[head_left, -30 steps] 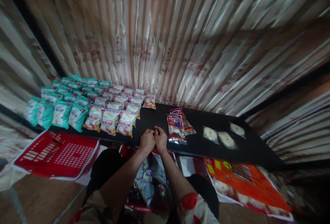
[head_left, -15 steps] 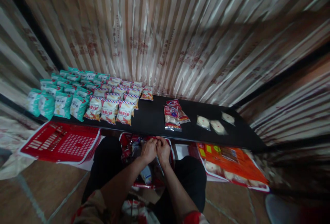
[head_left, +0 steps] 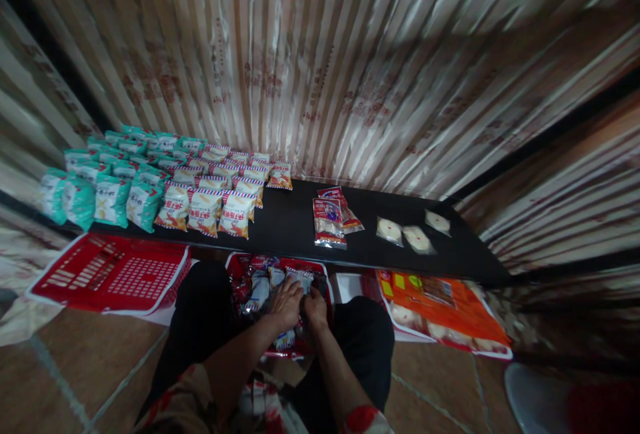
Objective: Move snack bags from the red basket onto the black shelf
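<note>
Over the red basket (head_left: pixel 295 356) between my knees, both my hands are down among snack packets. My left hand (head_left: pixel 287 303) lies flat with its fingers stretched across the packets, touching a pale snack bag with a striped edge (head_left: pixel 300 276). Just right of it, my right hand (head_left: pixel 315 311) is curled with the fingers pressed together; what they grip, if anything, is hidden. Another pale snack bag (head_left: pixel 258 292) and dark red shiny packets (head_left: pixel 241 282) fill the basket's left side.
A black shelf (head_left: pixel 293 221) carries rows of teal snack bags (head_left: pixel 111 200), striped-top snack bags (head_left: pixel 204 211), red packets (head_left: pixel 329 222) and round white packaged pieces (head_left: pixel 418 239). A red basket (head_left: pixel 145 275) sits left; another holds an orange bag (head_left: pixel 440 307) right. A striped curtain (head_left: pixel 280 54) hangs behind.
My hands were together above the basket; now they are apart and lower in it. The left fingers have spread over the packets, and a striped-edge bag shows by them. The view shifted slightly.
</note>
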`<state>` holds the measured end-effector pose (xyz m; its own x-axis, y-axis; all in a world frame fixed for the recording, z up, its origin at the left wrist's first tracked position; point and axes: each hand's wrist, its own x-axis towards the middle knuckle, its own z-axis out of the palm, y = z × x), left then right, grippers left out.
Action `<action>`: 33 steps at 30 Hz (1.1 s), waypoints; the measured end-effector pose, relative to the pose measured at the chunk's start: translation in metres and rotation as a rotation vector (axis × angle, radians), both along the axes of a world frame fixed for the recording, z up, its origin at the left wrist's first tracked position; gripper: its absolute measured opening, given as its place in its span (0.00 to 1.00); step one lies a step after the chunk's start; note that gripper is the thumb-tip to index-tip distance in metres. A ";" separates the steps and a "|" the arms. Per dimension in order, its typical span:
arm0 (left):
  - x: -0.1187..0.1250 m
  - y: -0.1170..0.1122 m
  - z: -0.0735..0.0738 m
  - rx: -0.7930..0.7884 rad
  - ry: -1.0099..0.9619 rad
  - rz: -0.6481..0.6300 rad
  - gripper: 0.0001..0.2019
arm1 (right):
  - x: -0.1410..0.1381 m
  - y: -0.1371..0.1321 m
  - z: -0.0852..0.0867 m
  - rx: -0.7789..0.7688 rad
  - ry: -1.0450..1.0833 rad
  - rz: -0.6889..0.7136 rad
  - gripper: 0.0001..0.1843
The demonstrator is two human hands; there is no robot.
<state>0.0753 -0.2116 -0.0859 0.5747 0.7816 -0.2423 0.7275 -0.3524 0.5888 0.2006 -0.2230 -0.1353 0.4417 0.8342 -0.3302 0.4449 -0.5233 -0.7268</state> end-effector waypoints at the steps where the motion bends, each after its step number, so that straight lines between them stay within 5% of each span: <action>1: -0.001 -0.001 0.000 -0.008 0.005 -0.004 0.25 | -0.001 0.000 -0.001 -0.036 0.004 -0.022 0.24; 15: -0.017 0.005 -0.004 0.018 0.037 -0.047 0.38 | -0.014 0.007 0.030 -0.149 0.024 -0.099 0.25; 23: -0.019 0.004 0.005 0.068 0.030 0.022 0.34 | -0.021 0.003 0.040 -0.073 0.033 -0.079 0.22; 33: -0.031 0.012 0.023 0.120 -0.054 0.112 0.29 | -0.022 0.002 0.047 0.116 -0.027 0.137 0.28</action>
<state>0.0447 -0.1994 -0.0634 0.4918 0.8631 -0.1149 0.7347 -0.3405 0.5867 0.1788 -0.2209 -0.0884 0.3287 0.9189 -0.2182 0.5268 -0.3701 -0.7652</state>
